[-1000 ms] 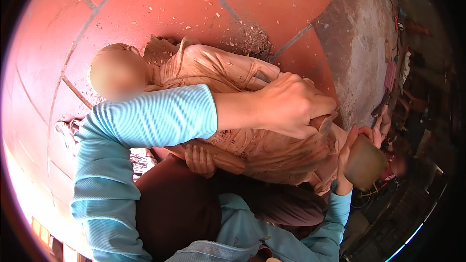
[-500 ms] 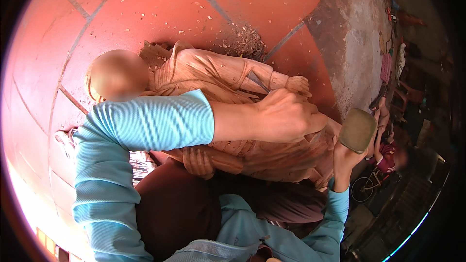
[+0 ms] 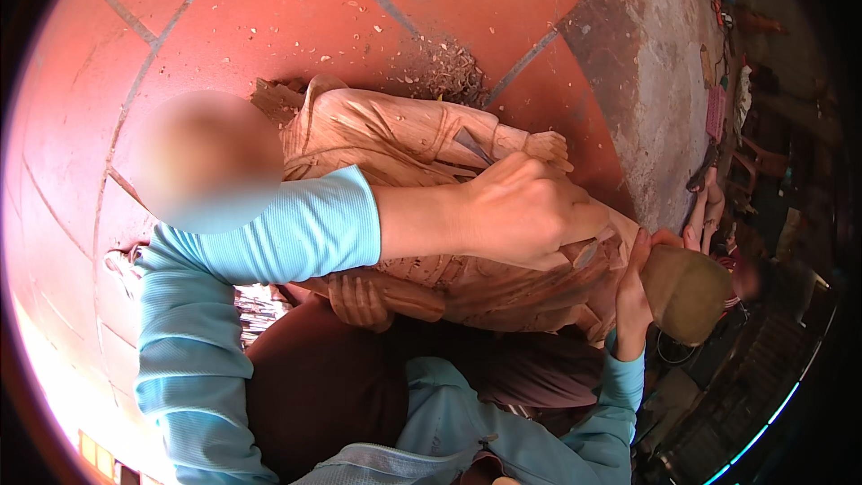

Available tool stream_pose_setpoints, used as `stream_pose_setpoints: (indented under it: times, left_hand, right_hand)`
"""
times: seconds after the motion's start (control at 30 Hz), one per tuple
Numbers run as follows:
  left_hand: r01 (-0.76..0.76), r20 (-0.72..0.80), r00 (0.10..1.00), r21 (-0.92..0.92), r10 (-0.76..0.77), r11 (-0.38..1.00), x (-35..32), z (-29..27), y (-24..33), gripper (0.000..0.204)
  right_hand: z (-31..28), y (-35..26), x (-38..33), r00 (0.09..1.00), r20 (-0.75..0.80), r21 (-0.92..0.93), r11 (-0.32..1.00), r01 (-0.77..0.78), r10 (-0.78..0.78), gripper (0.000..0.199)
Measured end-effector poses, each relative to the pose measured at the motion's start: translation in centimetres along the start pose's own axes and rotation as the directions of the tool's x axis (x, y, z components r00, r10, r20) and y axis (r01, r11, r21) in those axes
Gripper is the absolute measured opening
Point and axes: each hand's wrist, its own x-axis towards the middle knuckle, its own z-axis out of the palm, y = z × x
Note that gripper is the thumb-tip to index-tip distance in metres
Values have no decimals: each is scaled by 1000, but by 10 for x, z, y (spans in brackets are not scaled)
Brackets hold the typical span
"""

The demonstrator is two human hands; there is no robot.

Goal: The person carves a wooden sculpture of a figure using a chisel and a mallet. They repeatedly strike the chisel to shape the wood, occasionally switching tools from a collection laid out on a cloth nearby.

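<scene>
Left hand (image 3: 530, 211) fisted on wooden statue (image 3: 404, 144), right hand (image 3: 633, 292) gripping mallet (image 3: 687, 292)

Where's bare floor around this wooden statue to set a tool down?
Bare red tile floor lies beyond the carved wooden statue, bordered by the grey concrete strip. Wood chips litter the statue's edge. Crowded near the right hand with the mallet.

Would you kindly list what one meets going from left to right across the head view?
Light blue sleeve → left hand, gripping a chisel on the wooden carved figure → right hand → wooden mallet.
</scene>
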Motion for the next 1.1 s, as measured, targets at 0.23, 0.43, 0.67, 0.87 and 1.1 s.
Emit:
stream_pose_setpoints:
  times: [0.23,0.43,0.67,0.87,1.1]
  left_hand:
    - [52,-179,983,50,-43,997,7,-2,1,15]
    - [177,-170,969,-18,-177,984,13,-3,-8,18]
    - [139,-223,966,17,-132,990,10,5,-10,20]
    - [-84,-71,991,323,113,943,0,12,1,14]
    - [-8,-22,1000,56,9,998,1,4,2,26]
  right_hand:
    - [0,-12,12,974,-160,364,927,-91,159,45]
    - [4,-4,33,977,-61,12,978,206,-205,47]
    - [12,-11,31,990,20,30,990,141,-142,68]
    - [14,1,12,999,-33,140,990,-14,19,68]
    - [5,26,-8,995,78,257,963,-86,68,62]
